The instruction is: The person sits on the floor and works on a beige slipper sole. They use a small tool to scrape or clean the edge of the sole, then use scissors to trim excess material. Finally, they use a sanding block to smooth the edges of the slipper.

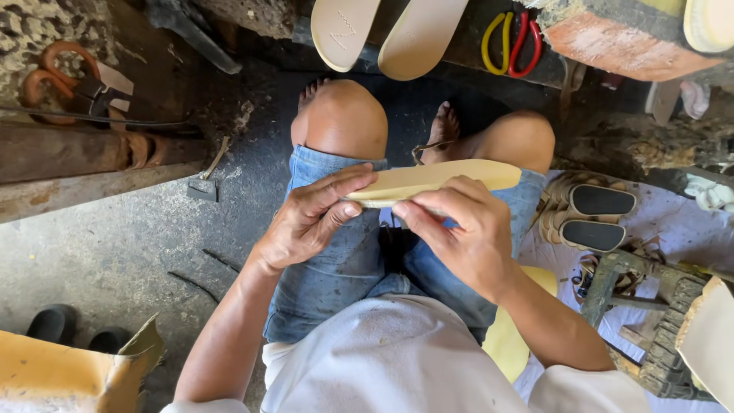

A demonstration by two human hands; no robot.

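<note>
A pale beige shoe insole (451,177) lies edge-on across my lap, above my denim shorts. My left hand (310,218) grips its left end, thumb underneath and fingers curled over the top. My right hand (462,229) holds the middle of the insole from below, fingertips pinching its lower edge. Both knees show beyond the insole, with my bare feet on the dark floor.
Two more beige insoles (382,30) rest at the top. Yellow-and-red scissors (511,42) lie beside them. Finished sandals (589,214) are stacked at the right on a pale cloth. Orange-handled pliers (73,76) lie at the top left, a small scraper (205,183) on the floor, cardboard (69,375) at bottom left.
</note>
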